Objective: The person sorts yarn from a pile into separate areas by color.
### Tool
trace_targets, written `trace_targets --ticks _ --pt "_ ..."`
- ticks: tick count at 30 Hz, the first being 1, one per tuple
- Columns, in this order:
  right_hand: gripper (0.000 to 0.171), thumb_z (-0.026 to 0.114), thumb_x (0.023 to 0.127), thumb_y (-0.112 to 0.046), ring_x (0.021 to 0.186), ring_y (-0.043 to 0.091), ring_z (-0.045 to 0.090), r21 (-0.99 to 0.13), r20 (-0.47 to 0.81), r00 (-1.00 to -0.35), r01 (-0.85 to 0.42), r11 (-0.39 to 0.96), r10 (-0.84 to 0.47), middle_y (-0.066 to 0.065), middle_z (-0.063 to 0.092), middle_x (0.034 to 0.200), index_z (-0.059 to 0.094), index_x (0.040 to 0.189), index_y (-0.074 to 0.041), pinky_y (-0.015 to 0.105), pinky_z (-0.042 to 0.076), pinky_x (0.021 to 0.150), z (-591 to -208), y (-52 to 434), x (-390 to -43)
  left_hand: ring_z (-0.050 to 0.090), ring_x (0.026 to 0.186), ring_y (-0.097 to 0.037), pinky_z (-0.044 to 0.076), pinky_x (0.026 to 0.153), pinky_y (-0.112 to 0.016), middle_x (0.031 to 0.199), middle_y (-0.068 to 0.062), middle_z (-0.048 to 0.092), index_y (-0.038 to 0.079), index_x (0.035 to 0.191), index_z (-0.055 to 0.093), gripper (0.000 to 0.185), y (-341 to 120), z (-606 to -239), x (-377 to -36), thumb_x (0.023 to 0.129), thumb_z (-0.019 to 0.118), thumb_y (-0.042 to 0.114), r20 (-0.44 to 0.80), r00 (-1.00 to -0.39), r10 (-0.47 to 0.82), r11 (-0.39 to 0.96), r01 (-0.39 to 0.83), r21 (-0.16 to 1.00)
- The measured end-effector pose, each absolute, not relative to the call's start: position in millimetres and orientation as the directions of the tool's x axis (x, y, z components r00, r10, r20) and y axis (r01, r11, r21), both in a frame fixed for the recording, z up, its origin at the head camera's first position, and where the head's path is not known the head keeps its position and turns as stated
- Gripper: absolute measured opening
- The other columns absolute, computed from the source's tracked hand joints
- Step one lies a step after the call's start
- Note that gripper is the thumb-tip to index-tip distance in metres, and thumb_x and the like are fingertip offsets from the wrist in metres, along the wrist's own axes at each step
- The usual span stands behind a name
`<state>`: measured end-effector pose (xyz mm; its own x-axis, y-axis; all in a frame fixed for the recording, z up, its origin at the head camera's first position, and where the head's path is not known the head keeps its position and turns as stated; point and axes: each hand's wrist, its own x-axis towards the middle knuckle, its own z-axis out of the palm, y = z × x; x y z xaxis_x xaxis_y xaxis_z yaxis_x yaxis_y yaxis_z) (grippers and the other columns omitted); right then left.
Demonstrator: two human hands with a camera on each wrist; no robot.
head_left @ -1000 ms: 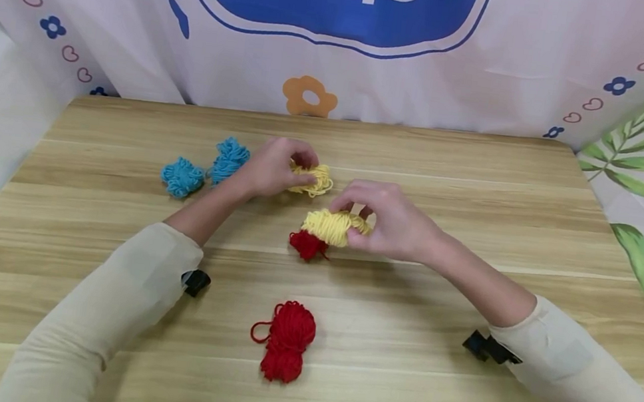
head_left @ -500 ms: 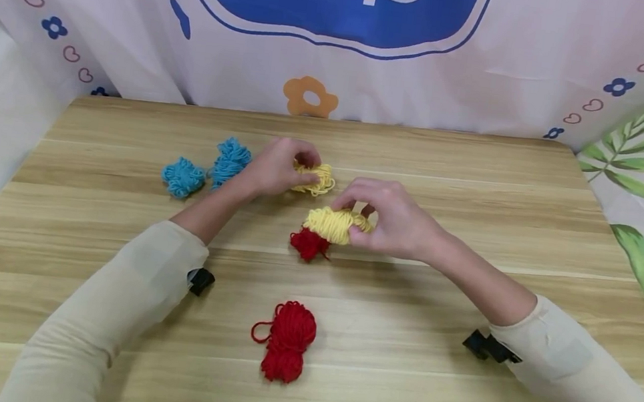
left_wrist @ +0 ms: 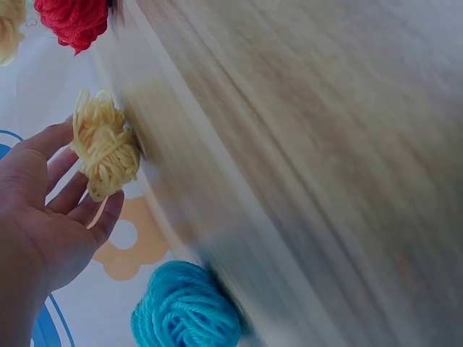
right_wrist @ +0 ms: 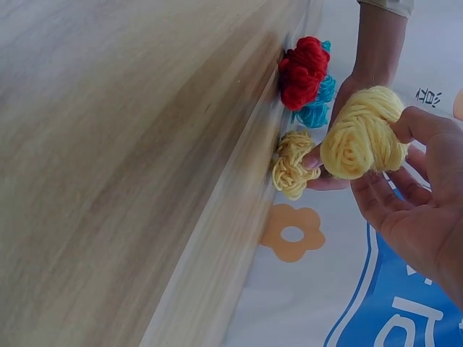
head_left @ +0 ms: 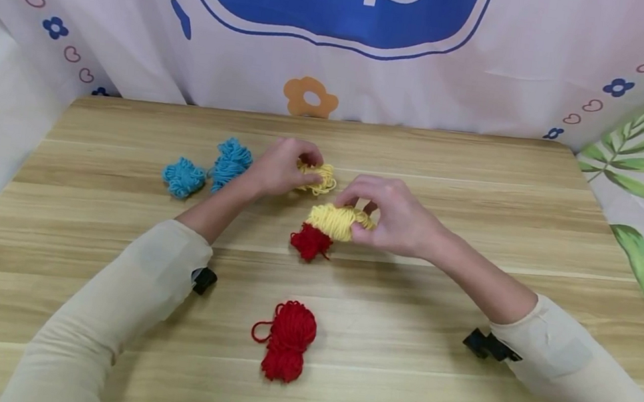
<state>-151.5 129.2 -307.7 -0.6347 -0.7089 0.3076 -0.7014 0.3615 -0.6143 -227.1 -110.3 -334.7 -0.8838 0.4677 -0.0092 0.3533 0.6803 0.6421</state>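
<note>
My left hand (head_left: 307, 167) rests at the table's middle back and pinches a loose yellow yarn bundle (head_left: 321, 179) that lies on the wood. The left wrist view shows its fingers against that bundle (left_wrist: 105, 149). My right hand (head_left: 359, 220) grips a tighter yellow yarn skein (head_left: 334, 220), held just above the table beside a small red yarn ball (head_left: 309, 242). In the right wrist view the thumb and fingers wrap around the skein (right_wrist: 360, 134), with the loose bundle (right_wrist: 292, 169) behind it.
A larger red yarn skein (head_left: 287, 341) lies near the front centre of the wooden table (head_left: 479, 200). Two blue yarn bundles (head_left: 183, 177) (head_left: 231, 158) sit left of my left hand. A patterned cloth backdrop (head_left: 493, 81) hangs behind the table.
My right hand has shifted the yellow skein slightly away from me, closer to the left hand. The left hand stays on the loose yellow bundle, hardly moved.
</note>
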Motion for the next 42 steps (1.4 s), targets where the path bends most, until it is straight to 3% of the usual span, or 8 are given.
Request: trace_targets --ticks 10,17,31,42 --pt "0.029 0.068 0.077 0.008 0.087 0.016 0.065 -0.608 0.308 -0.639 -0.702 0.372 -0.705 0.005 0.074 0.104 0.074 0.104 -0.003 0.031 0.06 0.071 -306.3 128.8 -153.2 0.061 0.117 -0.031 0.05 0.104 -0.045 0.121 -0.016 0.07 -0.002 0.118 0.071 0.032 -117.0 -328.6 -220.0 0.094 0.079 0.017 -0.012 -0.891 0.455 0.702 0.35 0.62" --pt "0.029 0.068 0.078 0.009 0.087 0.016 0.065 -0.608 0.307 -0.649 -0.697 0.381 -0.696 0.006 0.074 0.102 0.073 0.105 -0.001 0.034 0.06 0.07 -305.8 129.8 -154.5 0.06 0.125 -0.035 0.048 0.106 -0.051 0.124 -0.019 0.07 -0.005 0.117 0.071 0.031 -128.6 -317.1 -211.2 0.093 0.079 0.013 0.083 -0.884 0.46 0.674 0.408 0.615" --pt "0.028 0.068 0.078 0.011 0.091 0.022 0.068 -0.629 0.282 -0.699 -0.652 0.423 -0.658 0.011 0.074 0.102 0.073 0.104 0.002 0.036 0.062 0.073 -308.3 132.7 -162.9 0.065 0.111 -0.036 0.054 0.095 -0.052 0.115 -0.021 0.073 -0.005 0.114 0.072 0.028 -142.7 -302.5 -190.7 0.091 0.08 0.009 0.188 -0.865 0.466 0.656 0.48 0.582" --pt "0.027 0.069 0.078 0.011 0.092 0.025 0.069 -0.616 0.276 -0.725 -0.638 0.463 -0.631 0.014 0.073 0.102 0.073 0.104 0.003 0.041 0.062 0.073 -312.3 135.9 -173.0 0.069 0.102 -0.035 0.057 0.09 -0.051 0.11 -0.02 0.074 -0.005 0.109 0.073 0.025 -146.8 -301.4 -174.7 0.089 0.082 0.006 0.189 -0.852 0.488 0.64 0.497 0.586"
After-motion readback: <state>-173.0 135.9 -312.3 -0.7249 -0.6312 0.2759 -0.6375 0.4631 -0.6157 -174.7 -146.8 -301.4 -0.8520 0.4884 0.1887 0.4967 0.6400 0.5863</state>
